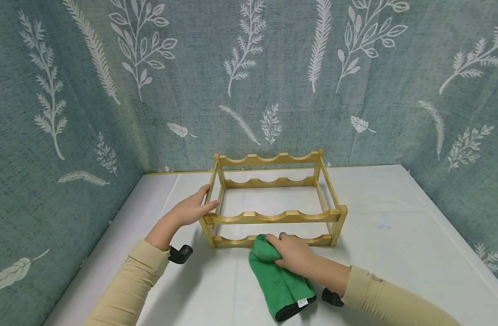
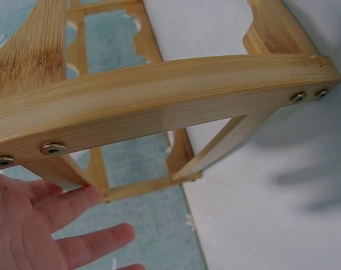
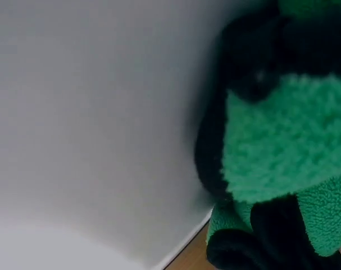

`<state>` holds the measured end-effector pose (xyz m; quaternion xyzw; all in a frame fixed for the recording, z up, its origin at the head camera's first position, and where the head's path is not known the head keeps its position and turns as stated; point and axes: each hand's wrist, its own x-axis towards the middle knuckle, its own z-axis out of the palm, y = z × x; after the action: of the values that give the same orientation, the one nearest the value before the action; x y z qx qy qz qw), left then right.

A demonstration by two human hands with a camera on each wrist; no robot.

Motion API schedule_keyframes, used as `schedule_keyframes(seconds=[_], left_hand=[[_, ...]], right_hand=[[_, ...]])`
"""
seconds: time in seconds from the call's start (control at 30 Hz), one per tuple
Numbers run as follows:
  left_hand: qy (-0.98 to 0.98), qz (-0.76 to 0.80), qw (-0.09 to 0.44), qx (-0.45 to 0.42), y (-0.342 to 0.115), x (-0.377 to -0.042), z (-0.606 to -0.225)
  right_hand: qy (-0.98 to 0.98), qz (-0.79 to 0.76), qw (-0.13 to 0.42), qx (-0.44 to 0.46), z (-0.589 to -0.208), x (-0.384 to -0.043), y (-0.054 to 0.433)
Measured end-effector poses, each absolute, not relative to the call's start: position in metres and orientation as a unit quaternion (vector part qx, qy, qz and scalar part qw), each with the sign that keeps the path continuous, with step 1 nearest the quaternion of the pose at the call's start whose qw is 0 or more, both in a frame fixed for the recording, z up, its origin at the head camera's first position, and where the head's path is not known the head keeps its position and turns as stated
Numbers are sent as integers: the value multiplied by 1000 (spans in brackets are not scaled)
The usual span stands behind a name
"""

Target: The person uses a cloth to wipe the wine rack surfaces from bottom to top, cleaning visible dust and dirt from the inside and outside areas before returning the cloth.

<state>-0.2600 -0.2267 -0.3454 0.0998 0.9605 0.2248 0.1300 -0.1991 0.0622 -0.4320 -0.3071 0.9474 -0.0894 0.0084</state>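
A light wooden wine rack (image 1: 271, 218) with scalloped rails stands on the white table. My left hand (image 1: 191, 209) holds its left side rail, thumb over the inner side and fingers along the outside. In the left wrist view the fingers (image 2: 69, 208) stretch loosely beside the rack's bolted side rail (image 2: 159, 93). My right hand (image 1: 293, 253) grips the bunched upper end of a green cloth (image 1: 279, 287) with black edging and a white label. That end overlaps the lower front rail. In the right wrist view, folds of the cloth (image 3: 282, 140) hide most of the hand.
The white table (image 1: 379, 267) runs back to a leaf-patterned green-grey curtain (image 1: 281, 108), which also closes off the left and right sides. A black wrist device (image 1: 181, 254) sits at the left cuff, another (image 1: 332, 297) at the right.
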Motion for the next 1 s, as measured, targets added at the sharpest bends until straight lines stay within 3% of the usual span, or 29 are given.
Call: schedule_keyframes(seconds=[0.53,0.67,0.83,1.0], left_hand=[[959,227,133,103,-228,-263,-348],[961,223,130,101,-227,-264,-348],[961,223,128,101,-225,-263,-347],[964,213,124,103,-225,-263,-346]], right_hand=[[971,-81,-27,-223,-431,-181,163],[975,-89,-6,-206,-426,-181,179],[966,-147,34,-208,-409,-186,173],[944,-186,49,-269,-400,-193,130]])
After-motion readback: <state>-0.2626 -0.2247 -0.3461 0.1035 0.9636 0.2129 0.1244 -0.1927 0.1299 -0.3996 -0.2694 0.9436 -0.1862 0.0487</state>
